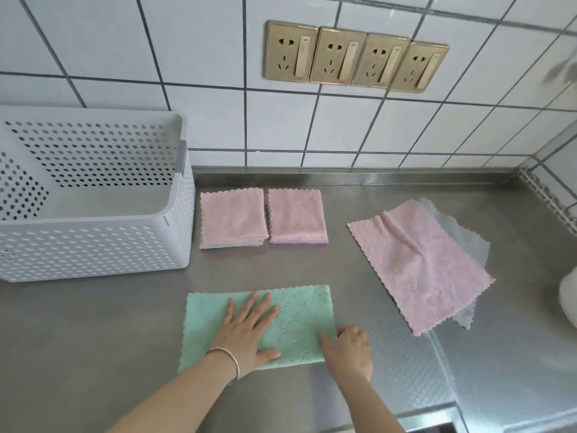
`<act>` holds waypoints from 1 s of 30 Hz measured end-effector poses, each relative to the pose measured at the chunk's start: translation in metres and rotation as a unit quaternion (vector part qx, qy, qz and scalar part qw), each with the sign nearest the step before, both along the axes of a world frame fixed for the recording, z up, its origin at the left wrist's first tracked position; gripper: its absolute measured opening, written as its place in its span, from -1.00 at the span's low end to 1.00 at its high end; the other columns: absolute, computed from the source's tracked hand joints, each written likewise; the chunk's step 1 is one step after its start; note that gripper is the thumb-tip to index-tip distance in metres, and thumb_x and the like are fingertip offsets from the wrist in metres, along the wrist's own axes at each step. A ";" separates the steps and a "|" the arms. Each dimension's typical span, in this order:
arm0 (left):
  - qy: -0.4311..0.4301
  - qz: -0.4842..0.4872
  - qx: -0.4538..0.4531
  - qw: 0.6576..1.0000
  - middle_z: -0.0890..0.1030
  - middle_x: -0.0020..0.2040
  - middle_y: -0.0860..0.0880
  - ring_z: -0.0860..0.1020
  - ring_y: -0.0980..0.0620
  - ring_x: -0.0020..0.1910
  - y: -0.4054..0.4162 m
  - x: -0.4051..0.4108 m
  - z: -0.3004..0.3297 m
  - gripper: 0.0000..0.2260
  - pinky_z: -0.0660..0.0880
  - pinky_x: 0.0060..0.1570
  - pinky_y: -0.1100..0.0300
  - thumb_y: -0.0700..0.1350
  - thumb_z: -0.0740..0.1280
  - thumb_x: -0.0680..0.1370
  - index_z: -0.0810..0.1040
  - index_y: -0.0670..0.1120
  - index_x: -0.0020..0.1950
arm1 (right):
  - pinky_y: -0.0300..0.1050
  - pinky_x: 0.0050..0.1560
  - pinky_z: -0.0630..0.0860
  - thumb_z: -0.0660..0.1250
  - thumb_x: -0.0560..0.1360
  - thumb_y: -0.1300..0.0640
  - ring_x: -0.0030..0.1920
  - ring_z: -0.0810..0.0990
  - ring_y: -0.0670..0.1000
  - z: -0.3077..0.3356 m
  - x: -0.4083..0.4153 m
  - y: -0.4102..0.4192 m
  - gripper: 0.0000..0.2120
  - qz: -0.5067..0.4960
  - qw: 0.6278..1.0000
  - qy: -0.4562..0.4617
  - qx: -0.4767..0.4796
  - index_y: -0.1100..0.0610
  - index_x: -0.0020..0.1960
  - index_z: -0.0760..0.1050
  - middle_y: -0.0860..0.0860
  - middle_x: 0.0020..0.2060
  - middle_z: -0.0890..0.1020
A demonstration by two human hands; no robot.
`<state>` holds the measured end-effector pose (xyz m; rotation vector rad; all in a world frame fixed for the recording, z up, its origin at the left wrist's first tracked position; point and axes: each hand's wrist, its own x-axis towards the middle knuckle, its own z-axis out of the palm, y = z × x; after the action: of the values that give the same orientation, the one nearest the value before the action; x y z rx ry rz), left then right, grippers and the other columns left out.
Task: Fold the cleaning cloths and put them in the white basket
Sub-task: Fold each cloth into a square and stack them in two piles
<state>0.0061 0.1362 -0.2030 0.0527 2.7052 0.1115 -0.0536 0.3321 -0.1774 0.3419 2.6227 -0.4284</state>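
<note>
A green cloth (299, 310), folded into a rectangle, lies on the steel counter near me. My left hand (246, 329) presses flat on its middle, fingers spread. My right hand (349, 348) pinches the cloth's lower right edge. Two folded pink cloths (232, 217) (296, 215) lie side by side just right of the white perforated basket (93, 245), which stands at the left with nothing visible inside. An unfolded pink cloth (418, 264) lies spread at the right over a pale grey-blue cloth (465, 239).
The steel counter (93, 339) meets a white tiled wall with a row of gold sockets (356, 57). A white object (569, 298) shows at the right edge. The counter's front edge drops off at the lower right.
</note>
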 end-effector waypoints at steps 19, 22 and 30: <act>-0.005 0.448 0.519 0.728 0.37 -0.48 0.00 0.34 0.00 -0.42 -0.001 -0.027 0.085 -0.70 0.32 -0.29 0.15 -0.04 0.28 0.52 0.38 -0.04 -0.41 | -0.22 -0.26 0.22 0.24 0.15 0.25 -0.26 0.31 -0.06 0.032 0.054 -0.085 -0.67 0.308 0.837 0.419 -0.169 0.04 -0.12 0.31 -0.08 -0.33 0.52; 0.042 0.464 0.438 0.769 0.27 -0.49 -0.04 0.33 0.01 -0.59 -0.023 -0.017 0.079 -0.67 0.26 -0.46 0.17 -0.09 0.19 0.56 0.31 -0.07 -0.42 | -0.20 -0.19 0.29 0.24 0.13 0.17 -0.21 0.31 -0.03 0.023 0.058 -0.095 -0.58 0.328 0.843 0.398 -0.154 0.05 -0.01 0.35 -0.04 -0.22 0.50; 0.123 0.531 0.310 0.779 0.46 -0.31 -0.09 0.40 -0.09 -0.19 -0.057 0.024 0.057 -0.84 0.23 -0.21 0.19 -0.14 0.17 0.57 0.54 -0.13 -0.05 | -0.10 -0.06 0.60 0.54 -0.12 0.05 0.19 0.37 0.03 -0.008 0.062 -0.094 -0.04 0.413 0.872 0.262 -0.027 0.04 0.27 0.34 0.02 0.25 0.47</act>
<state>0.0298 0.0796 -0.1457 -1.3388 2.4321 1.3815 0.0088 0.2384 -0.1858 -1.0311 2.9150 -0.3085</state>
